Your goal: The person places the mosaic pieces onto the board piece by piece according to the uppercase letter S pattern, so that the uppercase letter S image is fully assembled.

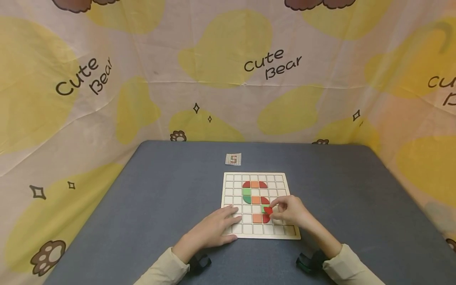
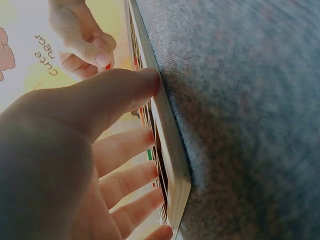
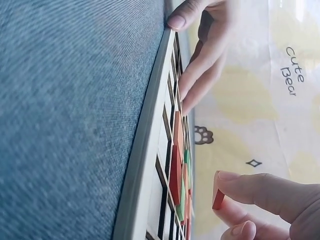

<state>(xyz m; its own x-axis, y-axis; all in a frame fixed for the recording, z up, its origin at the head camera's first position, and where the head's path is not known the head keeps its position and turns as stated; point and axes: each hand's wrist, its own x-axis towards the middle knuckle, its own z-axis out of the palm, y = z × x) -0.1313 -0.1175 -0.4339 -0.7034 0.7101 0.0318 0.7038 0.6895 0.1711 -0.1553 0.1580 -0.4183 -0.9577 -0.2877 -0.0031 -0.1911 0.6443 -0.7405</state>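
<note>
A white gridded board [image 1: 278, 179] lies on the table, with coloured tiles set in its cells in a curving pattern. Orange squares [image 1: 257, 218], light green squares [image 1: 246, 191], red rounded-corner tiles [image 1: 246, 185] and a dark green rounded tile [image 1: 247, 199] make it up. My left hand [image 1: 215, 227] rests on the board's left part, its fingers extended over the cells and its thumb at the near edge. Between thumb and fingertips, my right hand [image 1: 293, 210] pinches a red tile [image 3: 218, 194]. In the right wrist view this tile is held above the board.
A small card [image 1: 233, 159] printed with a grid and an S-like coloured figure lies beyond the board. The table [image 1: 171, 178] is covered in blue-grey cloth. Behind it hangs a printed curtain [image 1: 221, 51]. Black straps [image 1: 200, 263] sit near both wrists.
</note>
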